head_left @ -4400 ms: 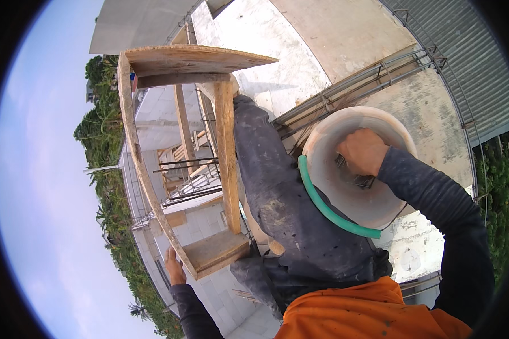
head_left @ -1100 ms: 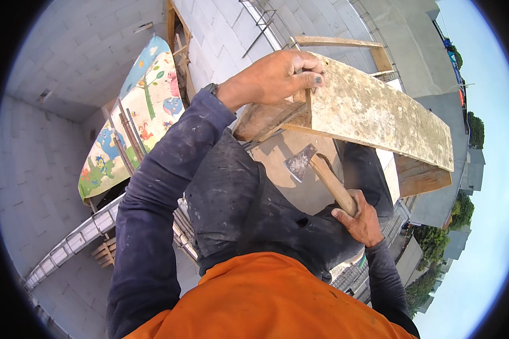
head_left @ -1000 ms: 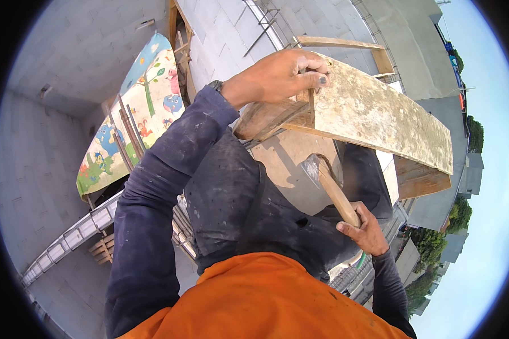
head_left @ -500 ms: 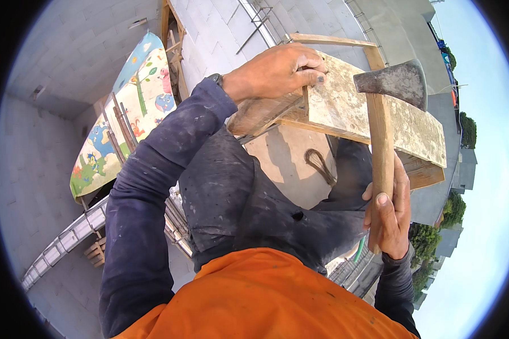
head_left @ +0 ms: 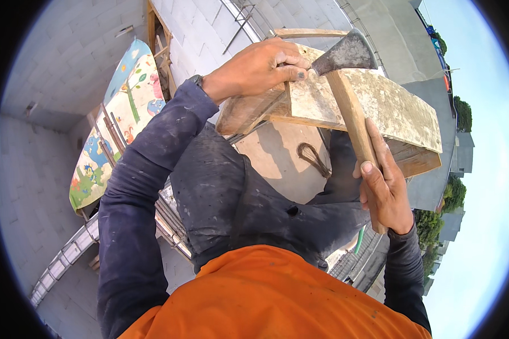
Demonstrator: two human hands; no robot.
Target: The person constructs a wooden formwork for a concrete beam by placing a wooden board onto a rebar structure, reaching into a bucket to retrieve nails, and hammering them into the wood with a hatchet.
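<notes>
My right hand (head_left: pixel 387 186) is closed round the wooden handle of a hatchet (head_left: pixel 350 110). Its dark, worn metal head is over a pale, plaster-stained board (head_left: pixel 387 101), the narrow blunt end beside my left fingertips and the flared blade pointing away to the right. My left hand (head_left: pixel 260 68) is at the board's left end, thumb and fingers pinched together. Whatever is between those fingers is hidden. Beneath the board, more wood pieces (head_left: pixel 415 158) form its sides, and a slanting wooden piece (head_left: pixel 243 116) sticks out below my left hand.
A loop of thin wire (head_left: pixel 314 159) lies beyond my knees. To the left a colourful cartoon-printed panel (head_left: pixel 116 124) leans with metal rods against it, near grey block walls (head_left: pixel 56 68). Steel bars (head_left: pixel 172 223) run beside my leg. Rooftops, trees (head_left: pixel 430 231) and sky show at right.
The hatchet has tilted and swung left, bringing its blunt end next to my left fingertips. The whole view has shifted slightly; my left hand keeps its pinch at the board's end.
</notes>
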